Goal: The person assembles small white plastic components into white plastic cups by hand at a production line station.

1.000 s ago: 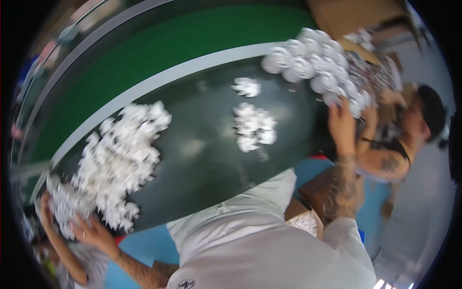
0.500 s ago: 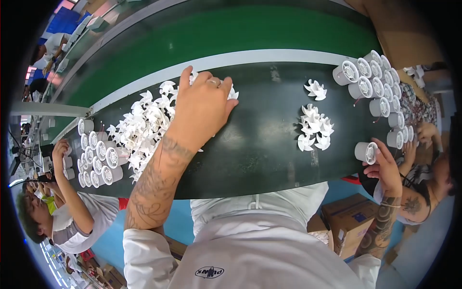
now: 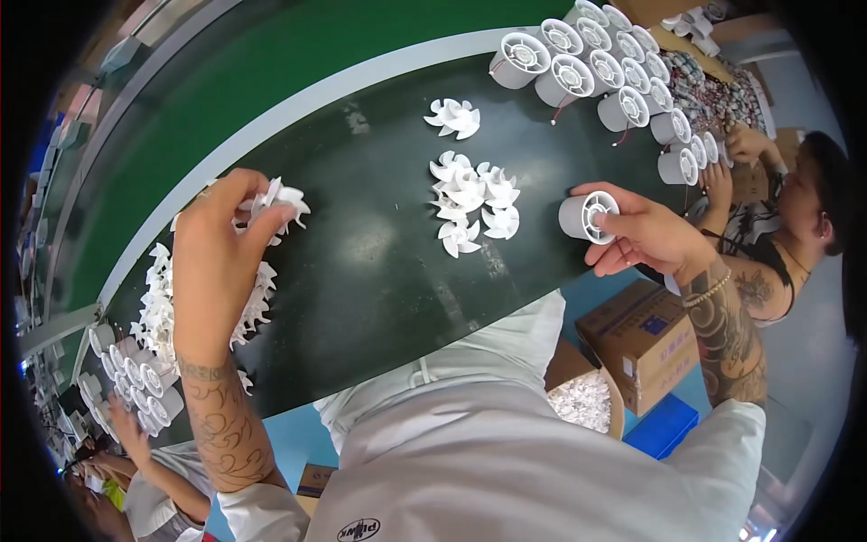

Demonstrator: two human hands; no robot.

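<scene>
A white fan blade (image 3: 275, 200) is pinched in the left hand (image 3: 217, 257) above a heap of blades (image 3: 181, 298) on the dark belt (image 3: 379, 271). A grey round housing (image 3: 587, 217) is gripped by the right hand (image 3: 646, 237) at the belt's near edge.

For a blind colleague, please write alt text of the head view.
Over a dark conveyor belt, the left hand pinches a white fan impeller above a pile of impellers, and the right hand holds a grey cylindrical housing. More housings stand beyond.
</scene>
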